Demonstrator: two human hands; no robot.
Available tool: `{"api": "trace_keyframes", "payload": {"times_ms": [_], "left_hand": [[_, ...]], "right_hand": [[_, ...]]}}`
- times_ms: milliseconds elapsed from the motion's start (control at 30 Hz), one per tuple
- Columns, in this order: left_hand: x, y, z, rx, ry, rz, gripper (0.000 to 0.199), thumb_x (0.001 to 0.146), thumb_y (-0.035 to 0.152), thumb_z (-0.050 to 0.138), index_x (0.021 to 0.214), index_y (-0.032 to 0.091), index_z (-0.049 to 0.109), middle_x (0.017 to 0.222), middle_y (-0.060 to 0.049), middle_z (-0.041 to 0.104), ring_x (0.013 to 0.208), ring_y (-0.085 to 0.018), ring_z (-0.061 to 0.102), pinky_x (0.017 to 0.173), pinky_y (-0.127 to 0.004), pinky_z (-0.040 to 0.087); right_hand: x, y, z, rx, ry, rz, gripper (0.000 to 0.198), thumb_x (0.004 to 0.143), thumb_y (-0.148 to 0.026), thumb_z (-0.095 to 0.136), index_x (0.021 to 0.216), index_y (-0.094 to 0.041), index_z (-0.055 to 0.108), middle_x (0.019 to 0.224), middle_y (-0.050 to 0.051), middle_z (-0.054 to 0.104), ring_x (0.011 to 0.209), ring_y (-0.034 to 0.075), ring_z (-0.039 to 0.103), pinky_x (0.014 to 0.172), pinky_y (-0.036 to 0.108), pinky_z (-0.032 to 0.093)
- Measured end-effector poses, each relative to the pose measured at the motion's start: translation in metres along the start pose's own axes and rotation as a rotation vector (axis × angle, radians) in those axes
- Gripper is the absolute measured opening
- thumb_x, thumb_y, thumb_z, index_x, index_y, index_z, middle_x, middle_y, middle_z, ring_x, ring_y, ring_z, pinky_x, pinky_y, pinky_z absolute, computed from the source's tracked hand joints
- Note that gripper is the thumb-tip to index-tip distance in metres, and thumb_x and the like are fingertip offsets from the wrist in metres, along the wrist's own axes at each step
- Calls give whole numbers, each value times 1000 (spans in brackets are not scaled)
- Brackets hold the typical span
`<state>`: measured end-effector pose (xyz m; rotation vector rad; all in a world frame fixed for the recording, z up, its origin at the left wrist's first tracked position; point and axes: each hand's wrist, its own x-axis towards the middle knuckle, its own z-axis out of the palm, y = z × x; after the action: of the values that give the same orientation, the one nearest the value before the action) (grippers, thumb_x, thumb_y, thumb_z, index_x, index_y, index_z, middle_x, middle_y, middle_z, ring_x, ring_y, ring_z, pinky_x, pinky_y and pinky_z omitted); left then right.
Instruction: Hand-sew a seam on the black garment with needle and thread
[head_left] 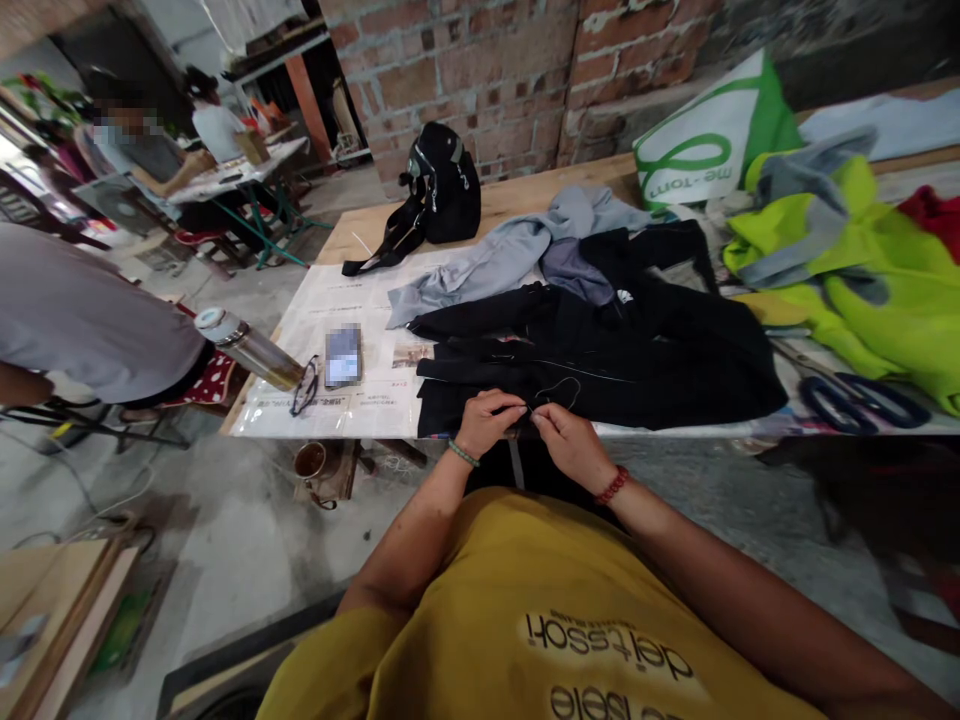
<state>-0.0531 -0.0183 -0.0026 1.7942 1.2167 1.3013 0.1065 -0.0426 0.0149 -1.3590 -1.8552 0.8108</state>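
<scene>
Left hand and right hand, fingertips nearly meeting, both pinch thin thread; black garment lies just beyond them on the paper-covered bench, brick wall farther ahead

The long black cloth garment is presenting a matt, creased surface. The light-grey cloth garment is showing a smooth, dull finish. Printed white paper sheets are overlying the pale, matt wooden tabletop. The cylindrical silver metal flask is displaying a glossy wall. The large scissors are combining metal blades with smooth, dark-blue, plastic-looking loop handles. The bright yellow-green cloth garment is appearing matt and wrinkled. The reddish brick wall is exposing a rough, unglazed face.
</scene>
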Motion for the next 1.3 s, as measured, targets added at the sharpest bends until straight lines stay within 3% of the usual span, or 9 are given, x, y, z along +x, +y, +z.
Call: {"api": "trace_keyframes", "payload": {"times_ms": [767, 933, 1100, 1300], "left_hand": [[0, 1, -3, -48, -43, 12, 8, 74, 23, 66, 72, 18, 71, 70, -2, 69, 67, -12, 60, 69, -26, 47], [0, 0, -1, -83, 18, -69, 8, 74, 22, 65, 76, 16, 70, 74, -3, 68, 71, -13, 61, 68, -24, 47], [0, -1, -1, -71, 19, -49, 9, 73, 24, 66, 75, 16, 70, 73, -3, 67, 70, -13, 60, 68, -24, 47], [-1, -1, -1, -55, 12, -39, 9, 73, 24, 66, 75, 16, 70, 72, -3, 67, 69, -12, 59, 67, -24, 46]], "right_hand": [[3, -3, 7, -19, 44, 2, 22, 84, -31, 40, 77, -19, 57, 62, 1, 59, 57, 14, 53, 56, 23, 38], [3, -5, 4, -181, -15, -31, 24, 87, -29, 35, 77, -19, 53, 58, 1, 57, 52, 14, 53, 54, 23, 35], [2, -5, 1, -403, -80, -33, 26, 90, -28, 30, 86, -18, 52, 61, 4, 60, 52, 15, 55, 51, 24, 32], [4, -2, -2, -308, -110, -39, 24, 90, -27, 30, 84, -19, 53, 63, 3, 61, 53, 14, 55, 52, 23, 32]]}}
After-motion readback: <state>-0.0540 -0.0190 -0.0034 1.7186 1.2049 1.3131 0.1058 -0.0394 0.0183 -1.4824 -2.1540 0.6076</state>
